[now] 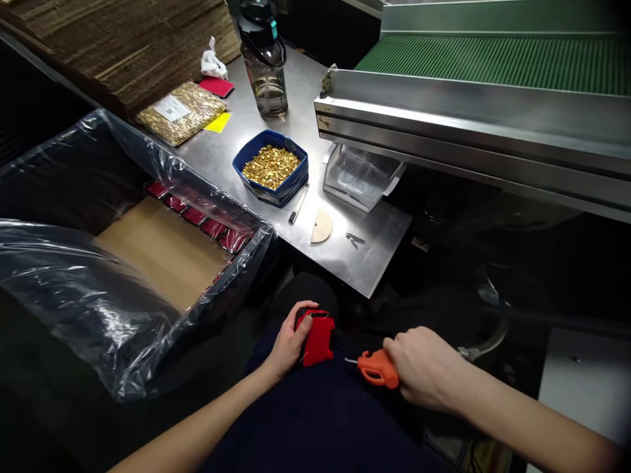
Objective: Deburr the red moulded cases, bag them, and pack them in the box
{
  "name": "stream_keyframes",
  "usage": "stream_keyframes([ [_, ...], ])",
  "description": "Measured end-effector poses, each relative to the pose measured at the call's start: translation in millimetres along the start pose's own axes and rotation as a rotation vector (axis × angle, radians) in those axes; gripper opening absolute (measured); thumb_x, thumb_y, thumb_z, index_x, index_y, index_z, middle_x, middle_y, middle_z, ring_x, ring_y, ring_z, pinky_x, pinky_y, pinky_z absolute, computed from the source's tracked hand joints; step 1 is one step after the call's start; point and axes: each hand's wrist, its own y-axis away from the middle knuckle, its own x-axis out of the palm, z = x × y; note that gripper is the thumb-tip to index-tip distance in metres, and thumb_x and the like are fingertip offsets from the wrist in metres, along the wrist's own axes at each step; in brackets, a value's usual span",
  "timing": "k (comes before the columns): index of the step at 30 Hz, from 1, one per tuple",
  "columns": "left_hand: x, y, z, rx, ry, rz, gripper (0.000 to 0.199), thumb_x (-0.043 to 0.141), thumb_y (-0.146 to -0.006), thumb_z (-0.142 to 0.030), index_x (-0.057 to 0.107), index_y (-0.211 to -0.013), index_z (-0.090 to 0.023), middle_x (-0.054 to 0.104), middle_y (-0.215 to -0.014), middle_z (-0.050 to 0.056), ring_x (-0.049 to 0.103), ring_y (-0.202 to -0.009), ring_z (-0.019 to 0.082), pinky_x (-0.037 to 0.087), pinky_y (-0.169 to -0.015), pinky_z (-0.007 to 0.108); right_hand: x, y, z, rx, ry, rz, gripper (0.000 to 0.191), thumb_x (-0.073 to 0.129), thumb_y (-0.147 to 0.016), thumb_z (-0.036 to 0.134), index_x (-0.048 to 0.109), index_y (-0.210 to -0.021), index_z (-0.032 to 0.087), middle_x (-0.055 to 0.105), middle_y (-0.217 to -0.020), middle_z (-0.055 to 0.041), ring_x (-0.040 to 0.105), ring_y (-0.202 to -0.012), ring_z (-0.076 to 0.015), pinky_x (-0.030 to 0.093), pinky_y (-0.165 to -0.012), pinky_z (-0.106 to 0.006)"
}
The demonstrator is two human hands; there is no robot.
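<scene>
My left hand point(293, 338) is closed round a flat red piece with dark edges point(319, 338), held low in front of my body. The thumb lies across its front; the exact kind cannot be made out. In my right hand point(424, 364) is an orange air blow gun point(377, 369), its thin metal nozzle pointing left at the red piece, with a small gap between them. The fist hides the gun's rear part. Ahead of both hands, a metal table point(345, 266) carries a blue tub point(271, 194) of small gold-coloured parts.
To the left stands a box lined with clear plastic point(148, 368), holding cardboard and a row of red pieces. A green conveyor point(493, 62) runs at the upper right. A water bottle point(266, 79), clear bin point(362, 174), pale half-disc point(322, 226) and small snips point(355, 240) are on the table.
</scene>
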Motion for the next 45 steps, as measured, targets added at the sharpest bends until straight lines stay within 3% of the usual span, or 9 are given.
stream_keyframes([
  [7, 0.2, 5, -7, -0.031, -0.010, 0.092, 0.047, 0.073, -0.088, -0.046, 0.052, -0.125, -0.025, 0.071, -0.113, 0.007, 0.069, -0.094, 0.023, 0.055, -0.085, 0.033, -22, 4, 1, 0.018, -0.081, 0.047, 0.014, 0.057, -0.071, 0.017, 0.071, -0.073, 0.017, 0.076, -0.075, -0.0121, 0.074, -0.069, -0.0309, 0.026, -0.052, -0.033],
  [12, 2.9, 12, -23, -0.058, -0.197, 0.171, 0.086, 0.082, -0.081, -0.036, 0.035, -0.153, -0.029, 0.067, -0.133, 0.012, 0.068, -0.114, 0.031, 0.053, -0.103, 0.046, -41, 21, -11, 0.033, -0.188, 0.070, 0.011, 0.058, -0.067, 0.014, 0.066, -0.064, 0.022, 0.072, -0.064, -0.0063, 0.068, -0.058, -0.0233, 0.026, -0.049, -0.032],
  [16, 7.2, 12, -45, 0.140, -0.430, 0.349, 0.114, 0.087, -0.070, -0.020, 0.022, -0.163, -0.032, 0.052, -0.155, 0.012, 0.055, -0.137, 0.033, 0.037, -0.121, 0.047, -65, 39, -32, 0.133, -0.215, 0.035, 0.012, 0.061, -0.065, 0.016, 0.057, -0.056, 0.023, 0.065, -0.055, -0.0024, 0.055, -0.047, -0.0181, 0.024, -0.045, -0.032],
  [23, 15.3, 13, -77, 0.228, -0.615, 0.706, 0.102, 0.078, -0.069, -0.006, 0.037, -0.159, -0.030, 0.056, -0.154, 0.010, 0.046, -0.143, 0.040, 0.030, -0.124, 0.058, -100, 30, -41, 0.081, -0.189, 0.052, 0.020, 0.061, -0.061, 0.017, 0.048, -0.047, 0.024, 0.050, -0.046, -0.0011, 0.041, -0.039, -0.0156, 0.023, -0.044, -0.033],
  [26, 14.6, 14, -69, 0.044, -0.267, 0.545, 0.111, 0.083, -0.070, -0.015, 0.024, -0.163, -0.035, 0.056, -0.152, 0.013, 0.059, -0.132, 0.038, 0.043, -0.115, 0.057, -102, 23, -46, 0.126, -0.186, 0.045, 0.017, 0.060, -0.061, 0.016, 0.053, -0.048, 0.024, 0.051, -0.047, -0.0021, 0.046, -0.041, -0.0169, 0.026, -0.047, -0.033],
  [31, 7.0, 12, -38, -0.312, 0.304, -0.062, 0.093, 0.077, -0.085, -0.045, 0.023, -0.160, -0.039, 0.068, -0.135, 0.010, 0.072, -0.107, 0.026, 0.058, -0.096, 0.042, -79, 26, -37, 0.070, -0.230, -0.029, 0.014, 0.062, -0.065, 0.018, 0.056, -0.053, 0.022, 0.063, -0.055, -0.0042, 0.055, -0.046, -0.0189, 0.024, -0.046, -0.031],
  [37, 8.7, 3, -48, -0.181, 0.073, 0.112, 0.101, 0.091, -0.068, -0.037, 0.038, -0.153, -0.030, 0.068, -0.134, 0.016, 0.070, -0.107, 0.034, 0.062, -0.083, 0.042, -37, 16, -47, 0.129, -0.184, -0.081, 0.012, 0.061, -0.069, 0.015, 0.067, -0.077, 0.022, 0.072, -0.072, -0.0037, 0.068, -0.066, -0.0233, 0.038, -0.059, -0.032],
  [41, 18.9, -27, -73, -0.160, 0.045, 0.087, 0.058, 0.075, -0.083, -0.046, 0.056, -0.133, -0.024, 0.072, -0.118, 0.013, 0.072, -0.096, 0.030, 0.061, -0.075, 0.038, -14, -10, -110, 0.186, -0.065, -0.438, 0.031, 0.060, -0.086, 0.019, 0.065, -0.116, 0.021, 0.068, -0.120, -0.0112, 0.062, -0.115, -0.0277, 0.040, -0.102, -0.042],
  [45, 40.1, -73, -82, -0.039, -0.080, 0.101, 0.056, 0.073, -0.085, -0.047, 0.056, -0.133, -0.022, 0.070, -0.117, 0.010, 0.070, -0.090, 0.025, 0.060, -0.073, 0.035, 6, -48, -173, 0.320, -0.018, -0.483, 0.039, 0.057, -0.096, 0.024, 0.060, -0.135, 0.020, 0.056, -0.141, -0.0185, 0.055, -0.125, -0.0317, 0.041, -0.102, -0.043],
])
